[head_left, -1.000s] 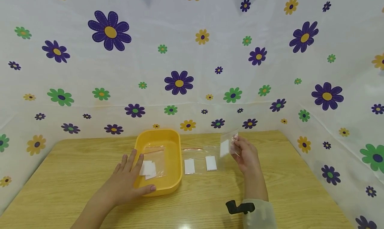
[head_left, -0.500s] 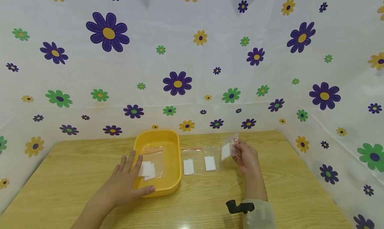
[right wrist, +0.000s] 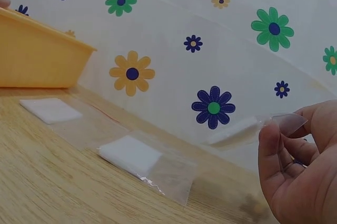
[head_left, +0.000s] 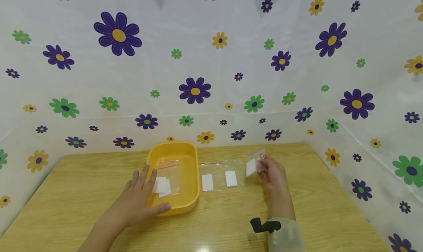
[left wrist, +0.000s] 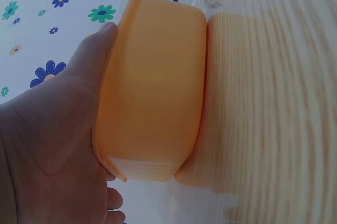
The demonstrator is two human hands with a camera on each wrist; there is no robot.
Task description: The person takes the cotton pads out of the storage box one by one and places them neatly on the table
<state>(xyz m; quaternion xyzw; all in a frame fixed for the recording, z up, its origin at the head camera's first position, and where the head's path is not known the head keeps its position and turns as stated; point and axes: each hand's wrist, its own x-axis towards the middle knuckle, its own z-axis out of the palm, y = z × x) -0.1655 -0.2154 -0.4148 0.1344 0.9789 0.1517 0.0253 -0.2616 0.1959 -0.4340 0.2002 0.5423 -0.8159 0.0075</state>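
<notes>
My right hand [head_left: 274, 175] pinches a small clear plastic bag [right wrist: 237, 132] between thumb and fingers, a white rectangular piece inside. The bag tilts above the table, right of two similar bags lying flat. One flat bag [head_left: 207, 182] lies beside the yellow tray [head_left: 190, 204]; the other flat bag [right wrist: 131, 154] is to its right. Inside the tray, clear bags with white pieces [head_left: 161, 185] overlap, with red seal lines at their far ends. My left hand [head_left: 137, 198] rests over the tray's left side, fingers spread, the thumb lying along the near rim.
The wooden table [head_left: 228, 222] ends at a white flower-print cloth [head_left: 211, 112] hanging behind and at both sides. A black strap piece [head_left: 264, 225] sits at the right sleeve's cuff.
My right hand has lowered the pinched bag a little and shifted it slightly right. My left hand stays on the tray, and the flat bags lie as before.
</notes>
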